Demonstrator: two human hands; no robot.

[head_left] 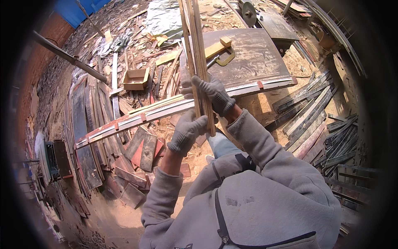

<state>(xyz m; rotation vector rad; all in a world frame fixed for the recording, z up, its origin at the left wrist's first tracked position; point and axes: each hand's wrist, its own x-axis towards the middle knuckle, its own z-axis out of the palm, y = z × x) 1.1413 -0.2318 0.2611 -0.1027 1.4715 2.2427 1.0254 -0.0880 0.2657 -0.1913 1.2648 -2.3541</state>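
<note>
A bundle of long, narrow wooden strips [200, 45] runs away from me, across the near edge of a worn worktable [257, 54]. My gloved right hand [211, 93] wraps around the strips just above that edge. Lower down, close to their near end, my gloved left hand [188, 130] grips the same bundle from the left. Beneath the strips, a long white measuring rule [166, 110] with red markers is fixed along a bar at the table edge. Right of the bundle, a C-clamp [227, 59] sits beside a yellowish wood piece [213, 49] on the tabletop.
A round saw blade [248, 14] stands at the far right by another panel. Planks are heaped at right [306, 118], with darker strips [342, 139] beyond. At left lie long boards [85, 124] and an open cardboard box [136, 79]. Wood scraps and sawdust litter the ground.
</note>
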